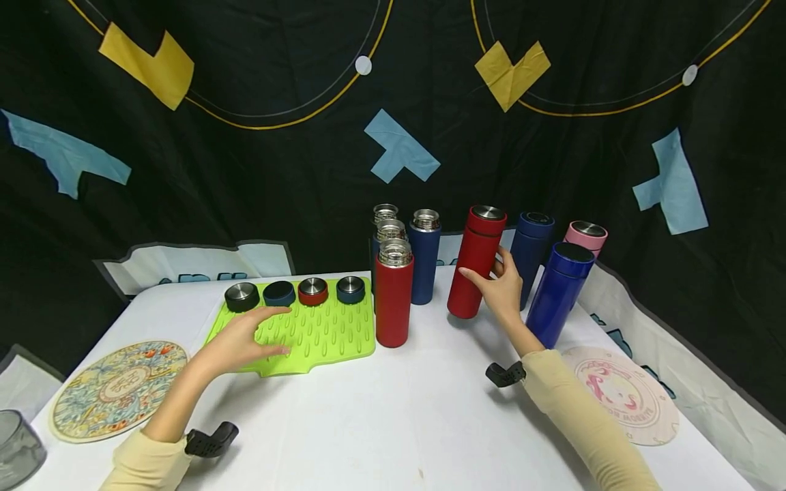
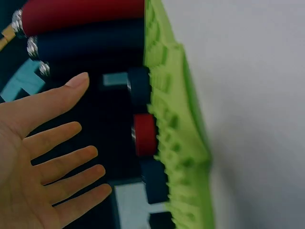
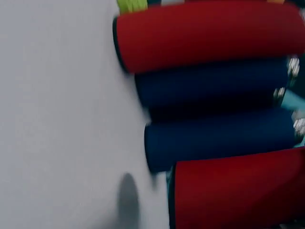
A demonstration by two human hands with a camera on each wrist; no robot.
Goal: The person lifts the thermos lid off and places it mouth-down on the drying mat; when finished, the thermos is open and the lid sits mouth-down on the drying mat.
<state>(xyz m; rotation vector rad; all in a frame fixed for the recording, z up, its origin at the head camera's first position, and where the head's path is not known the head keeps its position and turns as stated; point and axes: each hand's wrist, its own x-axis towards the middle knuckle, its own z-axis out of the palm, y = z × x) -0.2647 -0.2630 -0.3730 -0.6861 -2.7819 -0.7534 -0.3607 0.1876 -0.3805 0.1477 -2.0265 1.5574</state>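
Observation:
My right hand (image 1: 505, 290) grips a red thermos (image 1: 475, 266) by its side, thumb and fingers around it. This thermos has a steel-topped lid and leans a little; whether its base touches the table I cannot tell. In the right wrist view the red thermos (image 3: 238, 191) shows at lower right, with the hand out of sight. My left hand (image 1: 239, 341) hovers over a green drip mat (image 1: 331, 334), fingers extended and holding nothing. Along the mat's back edge sit a black lid (image 1: 242, 298), a red lid (image 1: 313, 292) and two blue lids. The left wrist view shows the spread left hand (image 2: 47, 162).
Lidless bottles, including a red one (image 1: 394, 300) and a blue one (image 1: 425, 262), stand mid-table. Two blue thermoses and a pink thermos (image 1: 586, 235) stand at right. Round mats (image 1: 123, 389) lie at both sides; a clear glass (image 1: 18, 447) stands at the left edge.

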